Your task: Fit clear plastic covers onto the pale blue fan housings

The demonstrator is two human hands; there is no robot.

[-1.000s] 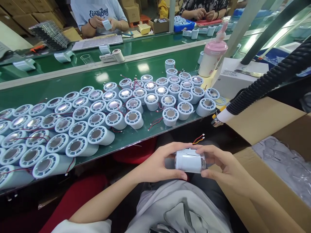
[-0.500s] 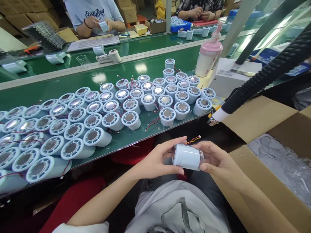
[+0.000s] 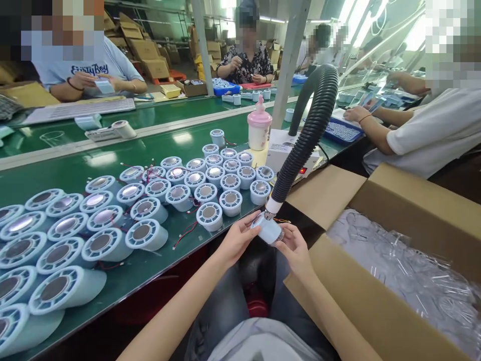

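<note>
Both hands meet just off the near edge of the green bench, holding one pale-blue cylinder tilted beneath the white nozzle of a ribbed black hose. The left hand keeps its grip closed around the cylinder's left end, the right hand closed around its right end, fingertips pressing the smooth plastic wall; thin coloured wires trail from it. Rows of matching cylinders, each with a slotted white rim around a shiny metal disc, crowd the bench from its left end toward the middle, red leads curling between them. A pink-capped bottle and a white box stand toward the bench's right end, beside the hose. At the person's right, an open cardboard carton holds crinkled clear plastic. Co-workers sit along the far side and the right end of the line.
</note>
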